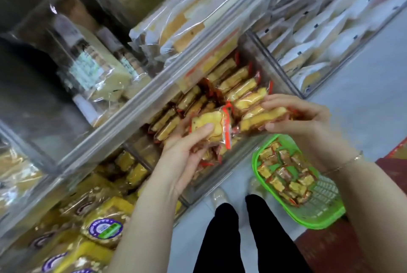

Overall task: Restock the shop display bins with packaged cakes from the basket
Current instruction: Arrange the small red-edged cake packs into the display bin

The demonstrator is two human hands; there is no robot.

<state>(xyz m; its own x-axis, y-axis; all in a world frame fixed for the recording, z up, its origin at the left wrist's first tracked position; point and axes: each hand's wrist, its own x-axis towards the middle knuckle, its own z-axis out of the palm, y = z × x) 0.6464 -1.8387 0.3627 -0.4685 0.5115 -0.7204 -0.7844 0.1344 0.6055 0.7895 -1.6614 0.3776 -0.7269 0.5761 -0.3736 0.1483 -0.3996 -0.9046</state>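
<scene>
Clear plastic display bins fill the left and far side of the scene, tiered over a pale floor, with bagged pale slices in the far bins and round yellow cakes with purple labels (pixel 103 229) in the near-left one. Between these sits the middle bin (pixel 262 61), packed with rows of yellow cakes in red-edged wrappers (pixel 237 84) standing on edge; there are too many to count, and its near end looks less tightly filled. On the floor at near right lies a green basket (pixel 323 213), holding roughly a dozen more wrapped cakes (pixel 284 176), its right part bare.

Both hands are over the near end of the middle bin. The left hand (pixel 187 151) grips one wrapped cake (pixel 209 127), thumb across its face, flat side toward the camera. The right hand (pixel 301 118) is closed on a packet (pixel 262 118) held flat, possibly two stacked; I cannot tell. Its long axis runs left to right.

The bin's free space lies directly beneath and just beyond both hands, so neither is clearly nearer; the basket lies nearer the right hand.
</scene>
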